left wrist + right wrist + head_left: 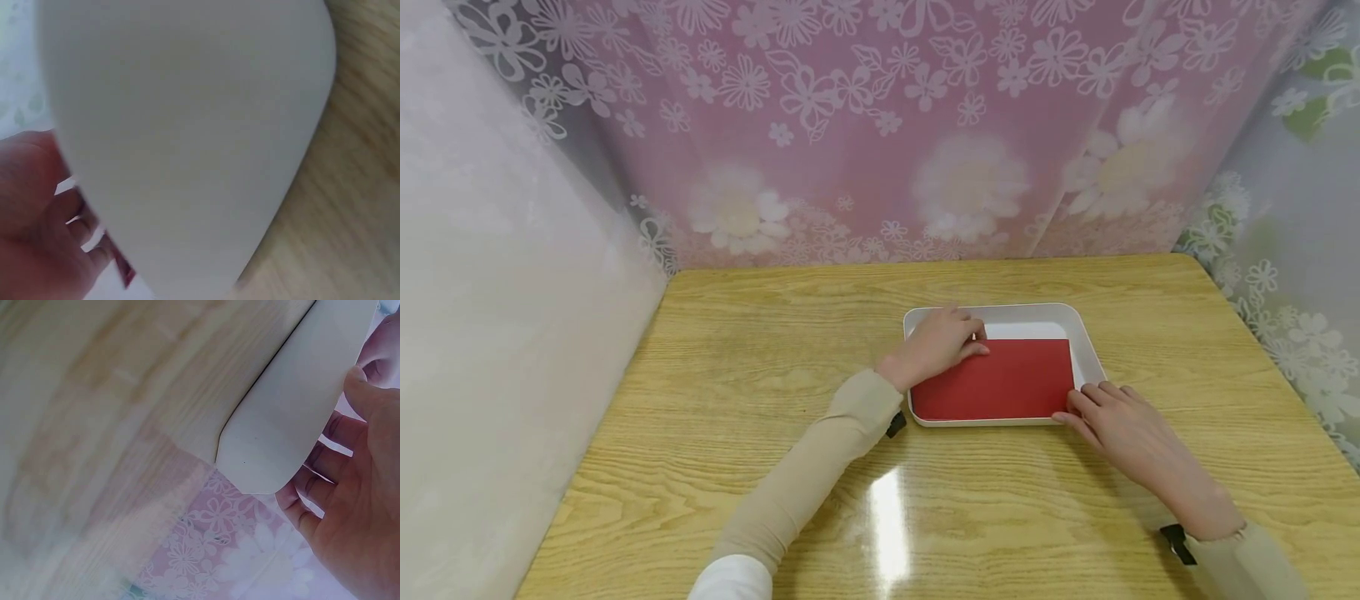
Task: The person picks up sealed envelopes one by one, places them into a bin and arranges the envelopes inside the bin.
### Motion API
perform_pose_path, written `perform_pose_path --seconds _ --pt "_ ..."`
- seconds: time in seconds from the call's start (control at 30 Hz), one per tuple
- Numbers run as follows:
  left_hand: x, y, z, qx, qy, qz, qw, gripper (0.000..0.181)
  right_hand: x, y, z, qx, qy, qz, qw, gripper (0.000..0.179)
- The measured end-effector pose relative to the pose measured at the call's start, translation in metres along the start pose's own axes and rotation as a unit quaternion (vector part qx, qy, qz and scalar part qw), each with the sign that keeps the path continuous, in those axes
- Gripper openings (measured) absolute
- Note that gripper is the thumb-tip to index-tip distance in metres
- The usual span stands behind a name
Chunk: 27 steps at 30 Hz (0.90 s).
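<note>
A flat red rectangular piece [1000, 379], like a thin card or folder, lies within a shallow white tray [1026, 313] on the table. My left hand [936, 342] reaches over the tray's left side and grips the piece near its far left corner, thumb on the red face. At the near right corner my right hand [1120, 429] pinches the piece, its thumb by the tray's front rim. In the left wrist view the tray wall hides most of the red piece. Fingers of the right hand [369, 506] reach behind the tray wall in the right wrist view.
The wood-grain table [760, 350] extends around the tray. Behind it hangs a pink flowered curtain [850, 167]. A pale cloth [497, 292] borders the left side, and a flowered cloth [1292, 242] the right.
</note>
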<state>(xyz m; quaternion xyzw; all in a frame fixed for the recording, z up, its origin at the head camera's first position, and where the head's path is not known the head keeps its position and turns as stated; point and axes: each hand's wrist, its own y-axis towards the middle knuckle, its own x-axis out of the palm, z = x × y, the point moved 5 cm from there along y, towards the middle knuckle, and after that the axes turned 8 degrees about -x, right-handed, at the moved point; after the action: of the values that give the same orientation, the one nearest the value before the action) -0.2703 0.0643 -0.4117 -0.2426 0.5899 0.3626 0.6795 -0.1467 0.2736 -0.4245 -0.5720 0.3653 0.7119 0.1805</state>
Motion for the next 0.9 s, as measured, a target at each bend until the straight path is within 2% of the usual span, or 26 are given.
perform_pose_path --seconds 0.2,0.4,0.53,0.67,0.8,0.9 --pt "0.004 -0.006 0.001 -0.014 0.025 -0.046 0.9985 0.039 -0.001 0.0 0.0 -0.009 0.005 0.013 0.9999 0.026" --pt "0.006 -0.012 0.001 -0.045 0.031 -0.065 0.9964 0.042 0.0 0.0 0.0 -0.01 0.01 0.017 0.9998 0.027" --pt "0.008 -0.018 0.003 -0.068 0.034 -0.097 0.9924 0.041 0.0 0.0 0.0 -0.006 0.008 0.011 0.9999 0.029" --pt "0.008 -0.025 0.006 -0.073 0.061 -0.127 0.9873 0.042 0.001 -0.002 0.0 -0.004 0.006 0.012 0.9999 0.031" --pt "0.008 -0.031 0.007 -0.077 0.084 -0.137 0.984 0.049 0.0 -0.003 0.0 -0.003 0.005 0.017 0.9998 0.032" --pt "0.004 -0.034 0.003 -0.09 0.077 -0.123 0.9853 0.053 -0.001 -0.003 0.0 -0.004 0.003 0.02 0.9998 0.034"
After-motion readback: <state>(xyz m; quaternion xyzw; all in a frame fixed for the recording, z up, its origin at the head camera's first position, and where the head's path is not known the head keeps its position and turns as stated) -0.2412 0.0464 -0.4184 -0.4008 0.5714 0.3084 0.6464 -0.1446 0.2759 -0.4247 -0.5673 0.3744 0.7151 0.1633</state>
